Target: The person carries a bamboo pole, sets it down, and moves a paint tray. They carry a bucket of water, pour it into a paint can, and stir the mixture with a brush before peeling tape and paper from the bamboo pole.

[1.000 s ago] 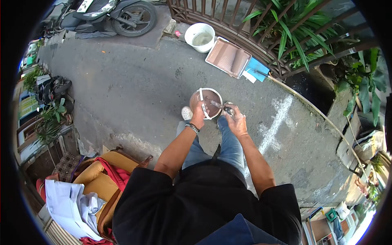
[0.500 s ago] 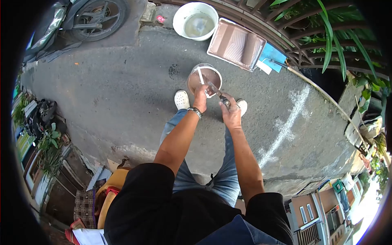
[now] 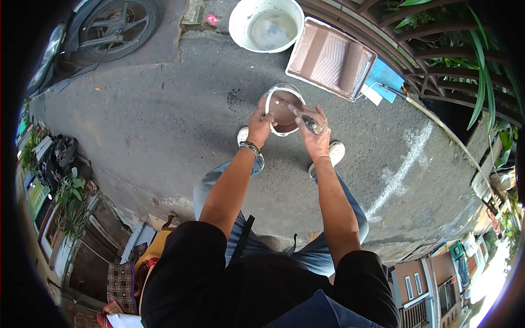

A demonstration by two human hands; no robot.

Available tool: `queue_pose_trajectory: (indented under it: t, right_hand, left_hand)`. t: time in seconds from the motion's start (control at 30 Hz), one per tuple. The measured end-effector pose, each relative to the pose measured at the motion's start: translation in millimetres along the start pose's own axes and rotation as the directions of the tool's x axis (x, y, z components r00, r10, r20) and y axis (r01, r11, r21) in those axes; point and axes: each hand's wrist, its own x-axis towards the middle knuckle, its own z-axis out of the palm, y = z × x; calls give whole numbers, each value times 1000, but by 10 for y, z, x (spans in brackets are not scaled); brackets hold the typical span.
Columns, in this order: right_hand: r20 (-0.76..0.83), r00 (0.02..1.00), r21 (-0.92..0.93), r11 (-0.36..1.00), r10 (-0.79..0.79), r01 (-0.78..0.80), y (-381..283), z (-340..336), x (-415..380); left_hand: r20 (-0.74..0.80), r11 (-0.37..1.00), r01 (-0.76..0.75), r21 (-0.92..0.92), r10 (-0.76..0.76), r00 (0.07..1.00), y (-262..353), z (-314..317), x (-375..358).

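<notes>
A small bucket [image 3: 283, 129] of brown paint stands on the pavement in front of my feet. My left hand [image 3: 260, 128] is closed on its white handle [image 3: 268, 104] at the near left side of the rim. In my right hand [image 3: 315, 134] is a putty knife [image 3: 313, 126], gripped by its dark handle at the bucket's right side. The metal blade points up and left over the paint. My fingers partly cover the tool's handle. Both feet, in white clogs [image 3: 336, 153], flank the bucket on its near side.
Beyond stands a white bucket [image 3: 235, 24] of cloudy water. Beside it sits a paint tray [image 3: 306, 79] with a brown roller [image 3: 351, 68] on a long pole [image 3: 437, 120]. A blue sheet [image 3: 388, 79] lies by the metal fence [image 3: 426, 54]. A motorcycle wheel [image 3: 117, 30] is at upper left.
My knees have bent and spread as I lower toward the bucket. The handle has shifted to the rim's left side, and my right hand has moved slightly forward and right with the putty knife.
</notes>
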Motion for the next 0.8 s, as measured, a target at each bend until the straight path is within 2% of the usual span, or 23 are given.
queue_pose_trajectory:
  t: [0.03,0.07,0.17,0.2,0.23,0.3,0.33,0.37,0.43,0.47,0.5,0.53,0.57,0.63,0.67,0.7,0.73,0.77,0.8]
  right_hand:
    - [8,990,205,969,139,-138,-3,66,84]
    - [-61,994,267,961,86,-67,-3,93,138]
    - [-81,997,452,891,-1,38,-204,183,89]
    - [18,1000,285,958,14,-19,-25,228,24]
    - [72,997,182,983,14,-27,124,282,33]
    - [95,974,219,950,204,-220,395,260,161]
    - [27,962,314,912,271,-266,282,185,276]
    - [-51,969,386,900,241,-203,66,102,369]
    - [-174,979,480,877,110,-13,179,178,355]
    - [-146,984,473,881,103,-22,317,256,295]
    - [-116,989,460,887,90,-27,358,306,254]
    - [-52,994,374,925,99,-73,402,311,241]
    - [-35,993,394,915,113,-90,463,266,253]
    - [-9,992,445,889,129,-112,228,83,409]
    - [-101,990,565,825,100,-26,114,39,446]
    - [-172,985,557,827,23,78,110,20,458]
    - [-237,971,575,807,9,133,85,89,383]
    - [-309,951,585,786,-11,199,32,152,351]
    - [-340,939,458,863,-51,213,208,236,353]
  left_hand:
    - [-37,993,-94,69,97,995,-80,-143,78]
    - [-108,938,-103,332,146,983,-173,-303,142]
    - [-140,761,-166,627,319,937,-502,-540,367]
    - [-142,701,-197,686,394,908,-659,-599,493]
    - [-143,744,-197,639,367,919,-636,-583,532]
    - [-131,816,-199,543,316,940,-606,-552,550]
    - [-130,873,-307,379,379,916,-765,-549,635]
    - [-106,921,-242,306,286,952,-761,-556,662]
    - [-31,981,-91,173,98,995,-699,-595,690]
    - [-51,972,-127,199,140,989,-696,-582,714]
    - [-42,978,-106,181,115,992,-694,-572,718]
    - [-30,983,-93,161,99,995,-674,-544,752]
    - [-18,987,-68,145,71,997,-676,-534,737]
    - [-18,958,-114,261,123,992,-799,-574,913]
    - [-15,938,-141,318,154,988,-871,-583,1034]
    - [-11,914,-161,373,178,984,-811,-537,1029]
    - [-7,897,-157,413,175,984,-746,-513,1010]
    - [0,841,-204,502,236,972,-632,-471,1036]
    - [7,779,-247,576,298,955,-502,-401,1041]
